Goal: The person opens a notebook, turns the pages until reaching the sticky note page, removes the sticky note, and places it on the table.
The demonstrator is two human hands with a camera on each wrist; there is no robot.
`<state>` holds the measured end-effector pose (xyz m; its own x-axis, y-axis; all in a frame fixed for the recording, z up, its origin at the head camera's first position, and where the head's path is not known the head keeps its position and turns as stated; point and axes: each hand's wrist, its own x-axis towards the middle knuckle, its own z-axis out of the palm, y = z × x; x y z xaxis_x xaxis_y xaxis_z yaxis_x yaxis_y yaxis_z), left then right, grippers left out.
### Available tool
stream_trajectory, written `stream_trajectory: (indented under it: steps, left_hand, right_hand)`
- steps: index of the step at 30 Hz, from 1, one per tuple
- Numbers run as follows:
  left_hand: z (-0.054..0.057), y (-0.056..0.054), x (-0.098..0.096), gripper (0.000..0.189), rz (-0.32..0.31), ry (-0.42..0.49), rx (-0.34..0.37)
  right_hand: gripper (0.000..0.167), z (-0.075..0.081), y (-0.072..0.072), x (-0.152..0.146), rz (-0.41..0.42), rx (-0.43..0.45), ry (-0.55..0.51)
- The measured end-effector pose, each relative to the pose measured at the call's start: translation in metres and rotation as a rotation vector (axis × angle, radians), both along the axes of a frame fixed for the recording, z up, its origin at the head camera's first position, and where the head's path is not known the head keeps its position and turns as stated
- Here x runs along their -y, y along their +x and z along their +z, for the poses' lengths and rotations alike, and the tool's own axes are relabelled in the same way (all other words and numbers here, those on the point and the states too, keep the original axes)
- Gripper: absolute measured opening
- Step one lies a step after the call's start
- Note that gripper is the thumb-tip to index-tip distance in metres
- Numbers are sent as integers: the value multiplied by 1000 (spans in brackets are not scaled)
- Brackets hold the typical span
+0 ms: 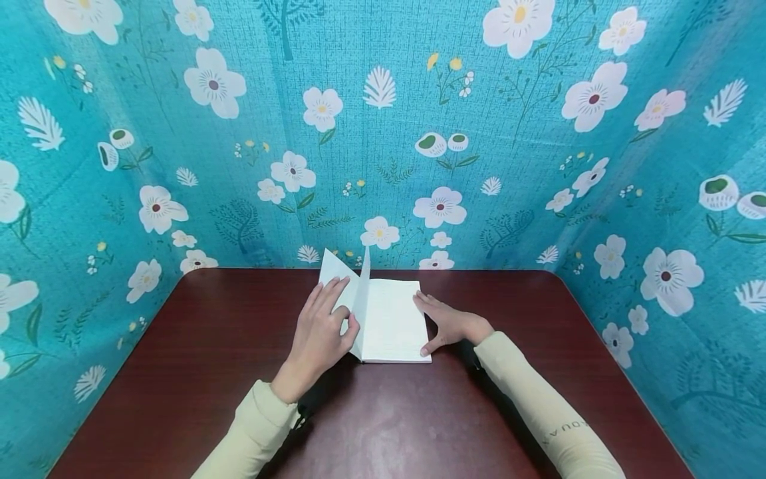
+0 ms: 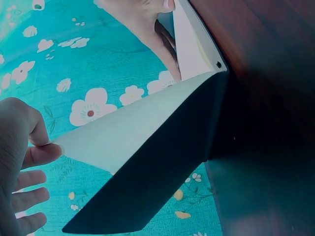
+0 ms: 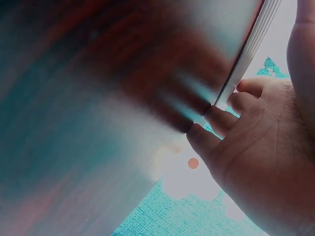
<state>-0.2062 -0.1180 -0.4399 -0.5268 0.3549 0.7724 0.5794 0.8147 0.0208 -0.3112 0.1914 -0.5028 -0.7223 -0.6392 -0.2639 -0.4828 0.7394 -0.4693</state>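
An opened book with white pages (image 1: pixel 395 319) and a dark cover (image 2: pixel 147 172) lies on the table. Between thumb and index finger, my left hand (image 1: pixel 320 329) pinches the edge of a page (image 2: pixel 123 128) on the book's left side, its other fingers spread. That page and the dark cover slant upward, and another thin leaf (image 1: pixel 364 279) stands nearly upright by the spine. At the book's right side, my right hand (image 1: pixel 451 322) rests with thumb near the lower corner and fingers along the edge. In the right wrist view its fingertips (image 3: pixel 202 137) touch the tabletop beside the page block (image 3: pixel 248 49).
The dark red-brown table (image 1: pixel 239 319) has a glossy, reflective surface. A turquoise curtain with white flowers (image 1: pixel 383 166) hangs behind the table and along both sides, close to its back edge.
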Motion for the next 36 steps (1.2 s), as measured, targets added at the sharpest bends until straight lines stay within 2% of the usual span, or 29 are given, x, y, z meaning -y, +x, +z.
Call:
stream_trajectory:
  steps: [23, 36]
  left_hand:
    - [-15, 14, 38, 18, 89, 32, 101]
    - [-29, 19, 60, 24, 194, 34, 174]
  right_hand:
    - [132, 2, 0, 0, -7, 18, -9]
    - [132, 0, -2, 0, 10, 13, -15]
